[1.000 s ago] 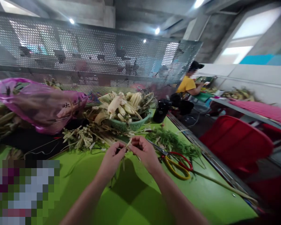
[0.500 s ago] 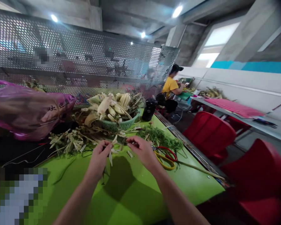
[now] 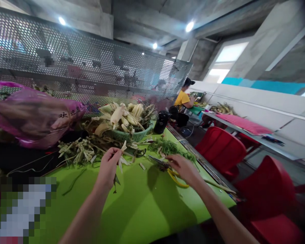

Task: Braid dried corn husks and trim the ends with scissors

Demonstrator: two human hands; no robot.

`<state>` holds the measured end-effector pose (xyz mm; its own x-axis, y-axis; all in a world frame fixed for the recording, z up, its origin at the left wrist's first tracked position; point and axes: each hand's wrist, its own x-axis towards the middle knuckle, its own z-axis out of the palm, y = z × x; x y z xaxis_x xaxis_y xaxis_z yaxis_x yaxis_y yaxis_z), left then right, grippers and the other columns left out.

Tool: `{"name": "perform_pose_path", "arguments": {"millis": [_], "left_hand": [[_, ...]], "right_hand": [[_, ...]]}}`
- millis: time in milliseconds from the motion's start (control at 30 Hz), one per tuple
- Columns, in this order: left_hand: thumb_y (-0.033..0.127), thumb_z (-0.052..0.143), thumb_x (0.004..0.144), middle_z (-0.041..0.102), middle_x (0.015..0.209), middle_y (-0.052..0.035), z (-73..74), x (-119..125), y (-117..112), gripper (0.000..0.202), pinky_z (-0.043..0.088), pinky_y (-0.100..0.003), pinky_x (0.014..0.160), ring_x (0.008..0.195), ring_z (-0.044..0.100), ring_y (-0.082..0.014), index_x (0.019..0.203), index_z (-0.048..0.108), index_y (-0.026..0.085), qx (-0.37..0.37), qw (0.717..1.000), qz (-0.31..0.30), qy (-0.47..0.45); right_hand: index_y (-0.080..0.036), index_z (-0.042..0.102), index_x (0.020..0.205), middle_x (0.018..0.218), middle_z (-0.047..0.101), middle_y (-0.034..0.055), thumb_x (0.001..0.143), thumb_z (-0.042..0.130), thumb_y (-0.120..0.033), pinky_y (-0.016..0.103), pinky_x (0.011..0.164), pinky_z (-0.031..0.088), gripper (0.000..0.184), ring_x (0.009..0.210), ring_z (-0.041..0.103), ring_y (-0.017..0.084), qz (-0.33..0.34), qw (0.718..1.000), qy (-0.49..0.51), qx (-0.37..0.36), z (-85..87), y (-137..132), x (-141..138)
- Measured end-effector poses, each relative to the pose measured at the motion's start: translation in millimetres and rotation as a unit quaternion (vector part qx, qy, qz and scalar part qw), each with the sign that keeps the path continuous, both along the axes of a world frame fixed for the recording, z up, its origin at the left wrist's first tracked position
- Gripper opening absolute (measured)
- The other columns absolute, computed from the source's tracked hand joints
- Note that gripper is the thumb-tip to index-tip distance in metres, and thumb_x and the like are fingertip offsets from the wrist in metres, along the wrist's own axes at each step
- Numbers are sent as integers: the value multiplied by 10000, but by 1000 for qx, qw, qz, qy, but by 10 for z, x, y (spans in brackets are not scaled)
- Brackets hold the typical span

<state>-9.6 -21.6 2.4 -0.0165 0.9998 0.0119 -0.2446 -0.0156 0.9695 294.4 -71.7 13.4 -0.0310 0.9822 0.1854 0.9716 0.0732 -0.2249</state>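
Observation:
My left hand (image 3: 108, 166) is closed in a pinch on a small folded piece of pale leaf strips (image 3: 121, 156), held just above the green table (image 3: 139, 210). My right hand (image 3: 181, 167) lies over the scissors (image 3: 172, 173) with yellow and red handles at the right of the table; its fingers curl onto the handles. The scissor blades point left toward the leaf piece. A teal basket (image 3: 139, 135) heaped with pale leaf bundles stands behind my hands.
Cut leaf scraps (image 3: 78, 150) and green stems (image 3: 170, 148) litter the table. A pink plastic bag (image 3: 33, 113) lies at the left, a black jug (image 3: 160, 122) behind the basket. Red chairs (image 3: 222, 150) stand at the right. A person in yellow (image 3: 181, 100) sits farther back.
My right hand let go of the leaf piece and moved right onto the scissors. My left hand kept hold of the piece. The camera swung a little to the right.

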Motion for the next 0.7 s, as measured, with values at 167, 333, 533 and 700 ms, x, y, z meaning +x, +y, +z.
{"name": "perform_pose_path", "arguments": {"millis": [167,333,533,700], "left_hand": [[398,659,716,498,603,37,-26,-22,34,226,305,-191,511,543,423,-86,714,586,184,-1,1000,0,-22],[358,651,729,505,633,36,10,-13,17,184,337,-181,525,559,442,-82,730,596,183,-1,998,-24,-49],[358,668,722,511,643,37,98,7,-29,204,376,-174,551,564,460,-74,741,584,173,-32,992,-70,-97],[351,701,705,529,682,41,116,-18,-42,207,394,-163,557,573,478,-64,761,600,178,-32,987,-98,-126]], "right_hand": [[-240,730,966,955,666,75,809,551,-147,316,803,398,256,956,580,242,5,998,-59,36,144,469,-34],[-193,692,672,867,667,83,688,628,-104,315,801,378,111,937,570,251,29,999,-30,29,147,740,-49],[-181,606,812,819,667,41,786,537,-255,282,622,429,104,637,581,157,31,993,112,35,397,751,-76],[-175,549,851,680,634,-1,807,515,-373,245,497,426,206,496,534,117,64,972,226,10,720,687,-349]]}}
